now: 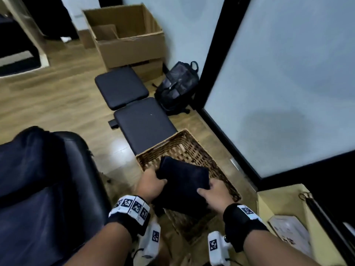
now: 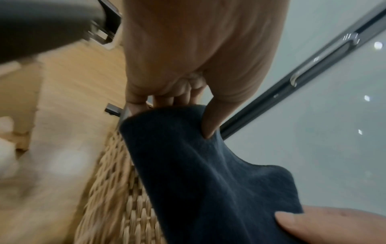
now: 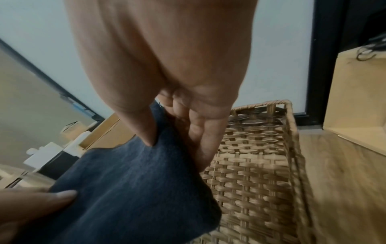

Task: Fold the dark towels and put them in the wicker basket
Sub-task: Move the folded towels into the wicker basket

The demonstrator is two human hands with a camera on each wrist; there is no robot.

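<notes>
Folded dark towel, held over the wicker basket on the floor. Left hand and right hand each pinch an edge, thumb on top. Wrist views alone show fingers curled underneath; the head view alone shows padded benches. Basket bottom partly hidden by the towel.

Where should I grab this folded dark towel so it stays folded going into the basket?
Grip the folded towel at its two opposite side edges, as the left hand and right hand do: thumbs on top, fingers beneath, which likely keeps the layers together over the wicker basket.
</notes>
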